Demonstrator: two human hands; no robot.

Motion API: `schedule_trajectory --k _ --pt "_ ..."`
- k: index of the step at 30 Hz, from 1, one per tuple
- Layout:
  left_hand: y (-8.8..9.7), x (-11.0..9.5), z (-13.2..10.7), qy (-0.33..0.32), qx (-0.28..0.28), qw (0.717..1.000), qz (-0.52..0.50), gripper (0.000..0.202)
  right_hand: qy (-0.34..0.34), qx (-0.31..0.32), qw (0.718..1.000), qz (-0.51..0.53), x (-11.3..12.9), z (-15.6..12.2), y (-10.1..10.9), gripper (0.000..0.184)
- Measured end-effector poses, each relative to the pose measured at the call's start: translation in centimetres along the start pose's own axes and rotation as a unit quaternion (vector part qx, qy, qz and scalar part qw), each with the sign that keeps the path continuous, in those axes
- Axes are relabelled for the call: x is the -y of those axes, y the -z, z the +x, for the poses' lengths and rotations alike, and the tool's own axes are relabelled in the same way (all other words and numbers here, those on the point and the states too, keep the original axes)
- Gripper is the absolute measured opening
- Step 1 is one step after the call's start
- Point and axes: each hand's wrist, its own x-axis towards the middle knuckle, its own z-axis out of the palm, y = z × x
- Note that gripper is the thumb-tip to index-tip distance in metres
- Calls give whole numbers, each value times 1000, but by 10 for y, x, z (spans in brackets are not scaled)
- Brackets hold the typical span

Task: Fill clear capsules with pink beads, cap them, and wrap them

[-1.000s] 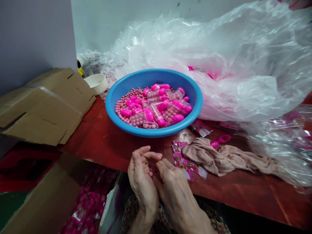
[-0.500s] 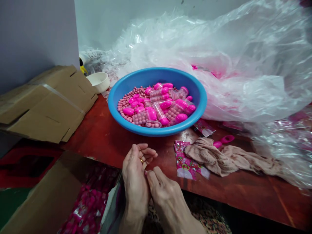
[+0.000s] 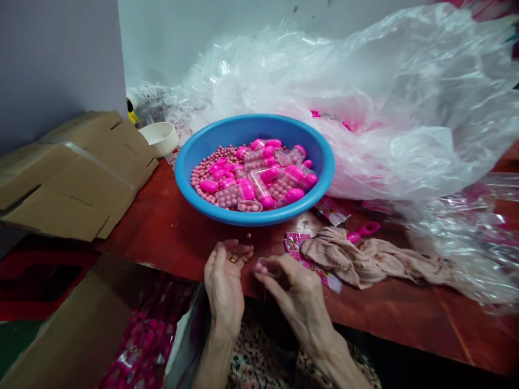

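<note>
The left hand [image 3: 224, 281], with a ring on one finger, has its fingers loosely curled and half open, and seems to hold nothing. Just beside it, the right hand [image 3: 295, 292] pinches a small clear capsule [image 3: 264, 268] of pink beads between its fingertips, above the red table [image 3: 162, 216], in front of a blue basin [image 3: 255, 218].

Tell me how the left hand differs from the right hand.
The left hand wears a gold ring and holds nothing visible, its fingers loosely curled. The right hand wears no visible ring and pinches a small clear capsule with pink beads. Both are bare and sit at the edge of the red table.
</note>
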Motion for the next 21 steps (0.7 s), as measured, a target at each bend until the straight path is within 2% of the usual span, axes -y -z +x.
schedule_trajectory --k 3,6,10,13,17,21 --pt "8 0 0 -46 -6 998 41 24 -44 -51 998 17 -14 -2 12 7" --pt "10 -3 5 -98 -14 983 152 18 -54 -84 995 10 -24 -6 16 11" --pt "-2 -2 21 -158 -13 922 353 15 -3 -98 995 -21 -21 -7 14 5" --pt "-17 6 31 -188 -12 873 450 16 36 -85 995 -47 -16 -4 11 5" --pt "-30 17 34 -212 -43 825 522 23 54 -63 994 -73 -16 -3 4 11" --pt "-30 17 35 -219 -53 803 552 18 50 -44 994 -89 -18 -6 -1 15"
